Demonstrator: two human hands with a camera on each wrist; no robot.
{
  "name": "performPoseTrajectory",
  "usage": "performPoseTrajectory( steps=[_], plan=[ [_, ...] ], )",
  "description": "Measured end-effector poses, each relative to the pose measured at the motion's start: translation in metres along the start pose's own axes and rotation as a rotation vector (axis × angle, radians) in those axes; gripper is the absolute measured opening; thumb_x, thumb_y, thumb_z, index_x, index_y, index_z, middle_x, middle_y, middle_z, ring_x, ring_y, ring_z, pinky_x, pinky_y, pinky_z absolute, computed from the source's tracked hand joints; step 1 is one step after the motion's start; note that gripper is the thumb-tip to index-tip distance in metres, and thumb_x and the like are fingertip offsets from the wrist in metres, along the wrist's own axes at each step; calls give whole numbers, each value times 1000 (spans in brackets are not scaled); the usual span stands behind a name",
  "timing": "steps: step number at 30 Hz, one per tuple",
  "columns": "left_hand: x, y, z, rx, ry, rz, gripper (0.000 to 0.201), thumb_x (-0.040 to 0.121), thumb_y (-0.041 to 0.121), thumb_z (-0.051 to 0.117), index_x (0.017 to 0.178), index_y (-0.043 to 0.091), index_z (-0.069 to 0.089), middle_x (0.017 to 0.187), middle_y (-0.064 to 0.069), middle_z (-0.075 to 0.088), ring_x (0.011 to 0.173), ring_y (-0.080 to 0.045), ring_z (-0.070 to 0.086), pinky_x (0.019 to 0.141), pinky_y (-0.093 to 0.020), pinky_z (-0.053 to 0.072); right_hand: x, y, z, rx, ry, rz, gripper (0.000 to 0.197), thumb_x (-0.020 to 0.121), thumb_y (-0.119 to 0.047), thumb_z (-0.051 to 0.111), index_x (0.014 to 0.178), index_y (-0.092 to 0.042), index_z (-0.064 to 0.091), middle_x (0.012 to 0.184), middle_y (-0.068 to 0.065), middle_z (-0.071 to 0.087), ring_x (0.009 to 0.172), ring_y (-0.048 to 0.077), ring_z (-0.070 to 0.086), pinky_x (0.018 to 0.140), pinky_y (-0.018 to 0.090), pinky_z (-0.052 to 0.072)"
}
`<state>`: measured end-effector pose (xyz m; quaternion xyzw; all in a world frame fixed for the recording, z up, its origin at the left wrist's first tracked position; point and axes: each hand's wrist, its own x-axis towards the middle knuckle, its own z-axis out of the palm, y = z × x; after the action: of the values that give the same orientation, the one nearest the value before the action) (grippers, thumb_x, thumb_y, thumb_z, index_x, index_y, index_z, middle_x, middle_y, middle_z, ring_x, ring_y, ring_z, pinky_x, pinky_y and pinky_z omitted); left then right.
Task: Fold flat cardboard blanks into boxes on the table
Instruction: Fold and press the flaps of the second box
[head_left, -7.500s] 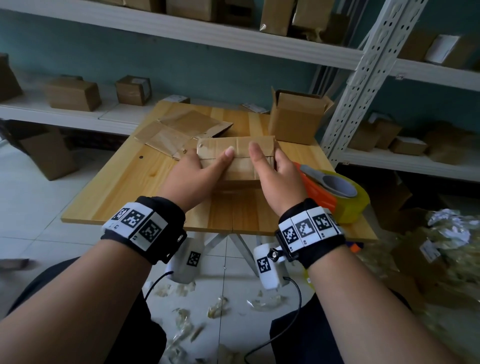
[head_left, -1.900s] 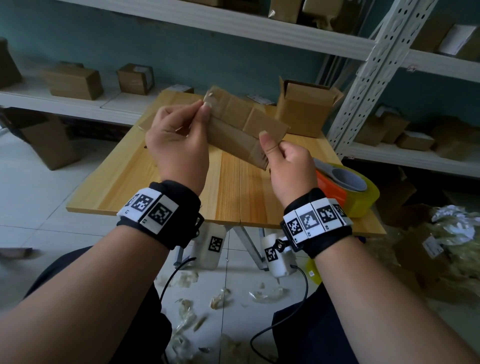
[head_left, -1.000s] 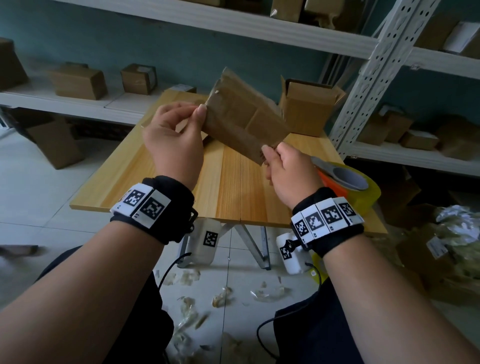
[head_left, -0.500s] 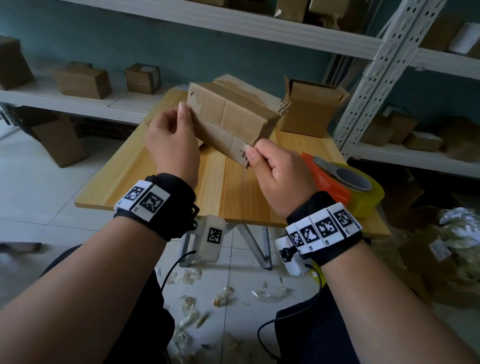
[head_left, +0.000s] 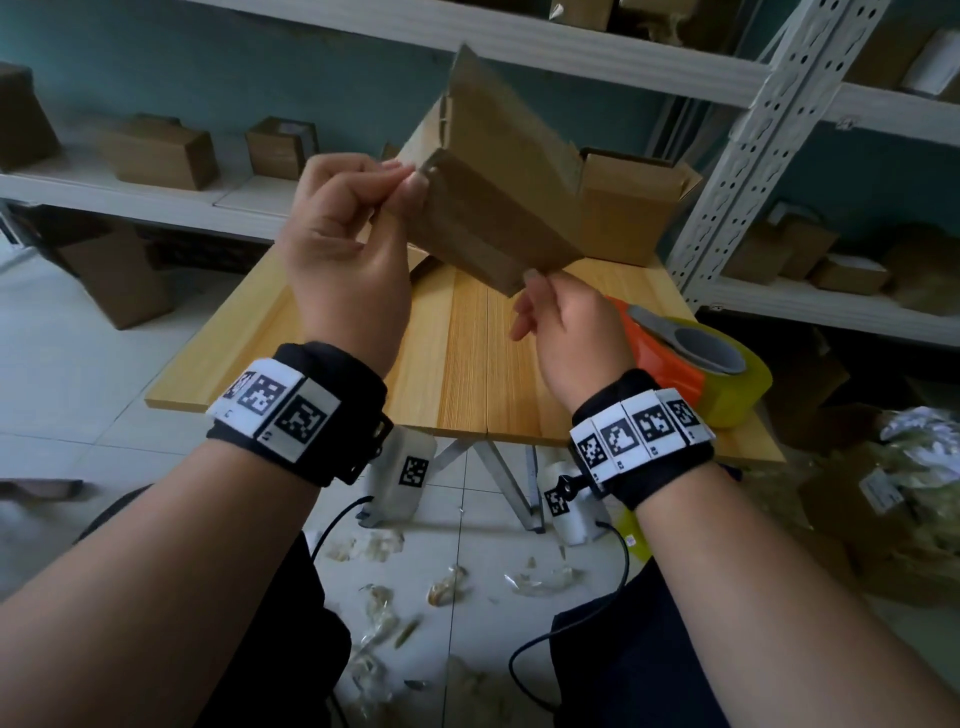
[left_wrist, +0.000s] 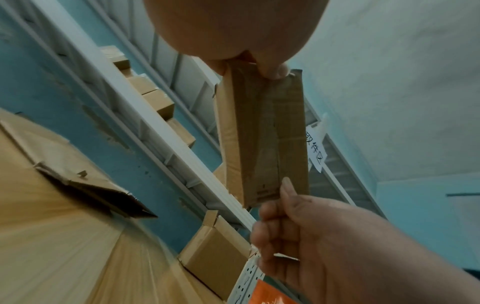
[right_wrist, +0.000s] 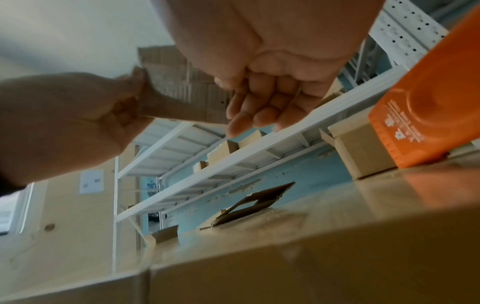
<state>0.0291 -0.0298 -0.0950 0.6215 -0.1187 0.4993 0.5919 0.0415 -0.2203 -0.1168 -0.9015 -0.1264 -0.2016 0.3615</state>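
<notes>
A brown cardboard blank (head_left: 498, 208) hangs in the air above the wooden table (head_left: 457, 364), tilted, its far edge raised and its panels partly spread. My left hand (head_left: 395, 179) pinches its upper left corner between thumb and fingers; the left wrist view shows that pinch at the blank's (left_wrist: 265, 133) top end. My right hand (head_left: 540, 296) holds the lower right corner, thumb on the face, curled fingers just beneath. In the right wrist view the right fingers (right_wrist: 249, 115) hang loosely curled in front of the blank (right_wrist: 187, 90).
An open folded box (head_left: 628, 208) stands at the table's far right. An orange and yellow tape dispenser (head_left: 691, 364) sits on the right edge. More flat blanks (left_wrist: 78, 174) lie at the far left. A white shelf upright (head_left: 737, 156) rises on the right; scraps litter the floor.
The blank has swung so its far edge points up and its panels have spread apart. Both hands kept their corners; the left one rose slightly.
</notes>
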Motion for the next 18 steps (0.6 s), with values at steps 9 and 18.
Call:
performPoseTrajectory(
  steps=[9, 18],
  plan=[
    [-2, 0, 1, 18, 44, 45, 8, 103, 9, 67, 96, 11, 63, 100, -9, 59, 92, -3, 58, 82, -24, 51, 4, -4, -14, 229, 197, -83, 52, 109, -45, 48, 64, -18, 49, 57, 3, 49, 53, 12, 46, 52, 17, 32],
    [-5, -9, 7, -95, 95, -323, 11, 102, 25, 69, 92, 20, 69, 90, 3, 70, 85, -6, 66, 81, -28, 58, 3, -5, -19, 397, 144, 25, 44, 104, -49, 57, 74, -18, 57, 59, -8, 59, 64, 17, 64, 70, 30, 56]
  ],
)
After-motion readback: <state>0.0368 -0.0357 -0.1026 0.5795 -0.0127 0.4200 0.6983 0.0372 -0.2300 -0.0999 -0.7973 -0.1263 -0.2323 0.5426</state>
